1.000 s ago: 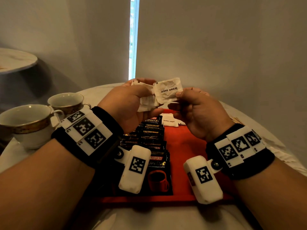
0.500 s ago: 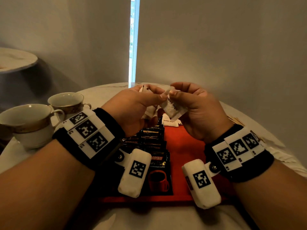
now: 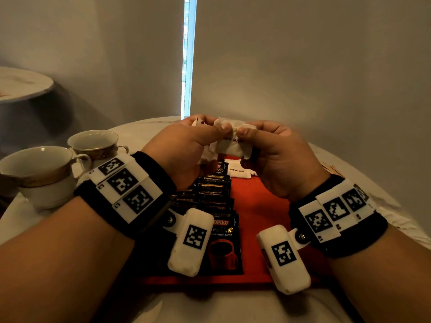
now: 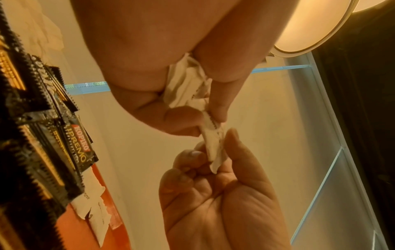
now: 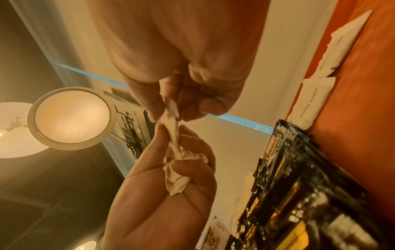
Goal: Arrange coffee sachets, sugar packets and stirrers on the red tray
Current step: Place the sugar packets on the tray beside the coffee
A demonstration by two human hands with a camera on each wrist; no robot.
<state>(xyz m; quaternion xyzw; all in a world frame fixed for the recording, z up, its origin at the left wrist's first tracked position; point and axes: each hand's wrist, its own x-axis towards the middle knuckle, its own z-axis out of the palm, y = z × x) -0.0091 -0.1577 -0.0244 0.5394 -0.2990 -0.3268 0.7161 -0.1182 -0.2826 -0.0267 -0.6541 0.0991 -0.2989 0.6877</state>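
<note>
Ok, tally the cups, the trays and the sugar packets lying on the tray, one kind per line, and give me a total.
Cups: 2
Red tray: 1
Sugar packets lying on the tray: 2 in view
Total: 5

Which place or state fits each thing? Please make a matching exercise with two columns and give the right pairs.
Things:
1. sachets
2. cups
3. held packet
4. lying packet

Places or states:
A. pinched by left hand and right hand
B. overlapping row on tray, left part
C. flat at tray's far end
D. left of tray

Pairs: 1-B, 2-D, 3-A, 4-C
</note>
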